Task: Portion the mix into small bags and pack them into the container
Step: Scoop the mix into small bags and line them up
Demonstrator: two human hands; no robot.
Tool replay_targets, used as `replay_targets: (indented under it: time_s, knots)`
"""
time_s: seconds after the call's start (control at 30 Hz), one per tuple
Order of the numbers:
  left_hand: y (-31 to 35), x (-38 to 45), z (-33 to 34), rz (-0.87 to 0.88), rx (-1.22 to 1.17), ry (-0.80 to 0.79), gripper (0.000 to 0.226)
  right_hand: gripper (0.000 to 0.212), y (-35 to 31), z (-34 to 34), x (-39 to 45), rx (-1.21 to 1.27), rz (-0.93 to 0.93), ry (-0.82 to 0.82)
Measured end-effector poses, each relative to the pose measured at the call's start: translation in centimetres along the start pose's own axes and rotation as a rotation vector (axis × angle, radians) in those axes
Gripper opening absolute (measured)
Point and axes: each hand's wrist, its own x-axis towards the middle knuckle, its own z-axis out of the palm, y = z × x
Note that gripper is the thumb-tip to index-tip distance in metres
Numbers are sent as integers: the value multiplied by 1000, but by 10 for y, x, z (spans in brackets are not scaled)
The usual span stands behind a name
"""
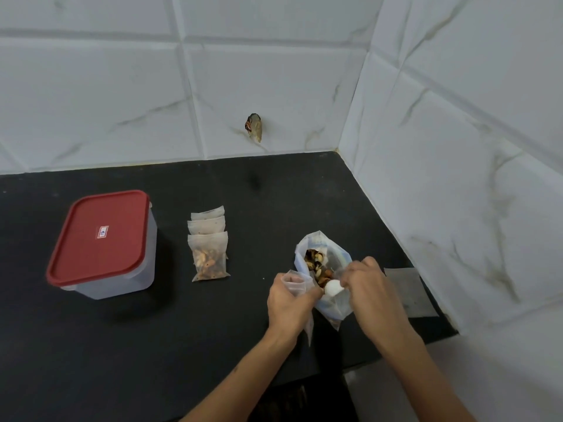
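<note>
A large clear bag of nut mix (320, 254) stands open on the black counter (213, 330) near the right wall. My left hand (289, 303) grips a small empty clear bag (294, 283) with its mouth held open, just left of the large bag. My right hand (371, 287) holds a white spoon (332, 288) whose bowl sits between the two bags. Three filled small bags (208, 248) lie overlapped in a row in the middle of the counter. A clear container with a red lid (102, 239) stands shut at the left.
A few flat empty bags (409, 292) lie on the counter by the right wall. Tiled walls close the counter at the back and right. A small dark object (254, 127) sticks out of the back wall. The counter's front edge drops off near my forearms.
</note>
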Motion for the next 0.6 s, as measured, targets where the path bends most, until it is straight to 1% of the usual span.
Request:
replay_targets:
  time_s: [0.03,0.07,0.13,0.17,0.23,0.27,0.37,0.4,0.47,0.53,0.6]
  knots:
    - [0,-1,1,2,-2,-6,34,28,-3,-4,2,-1,51,-67]
    - [-1,-1,2,8,-1,-9,34,33,-5,-7,6,-12,113,-145]
    - [-1,-2,5,12,-1,0,34,47,-9,-11,12,-56,177,-281]
    - [-2,-2,5,13,-4,3,34,51,-12,-11,16,-73,180,-309]
    - [-2,-2,6,10,-1,1,34,54,-14,-6,13,-86,161,-302]
    - [-2,-1,6,8,4,0,33,53,-14,0,8,-81,139,-256]
    - [-3,0,5,10,3,0,32,44,-15,16,-9,-11,86,13]
    - [-4,0,5,12,0,-2,32,42,-15,20,-12,6,69,70]
    - [-5,1,6,18,2,-7,33,44,-16,23,-14,51,74,113]
    - [-6,1,5,29,-2,-7,33,48,-20,23,-13,108,103,105]
    - [-7,2,3,25,-3,-11,33,44,-19,24,-14,150,145,135]
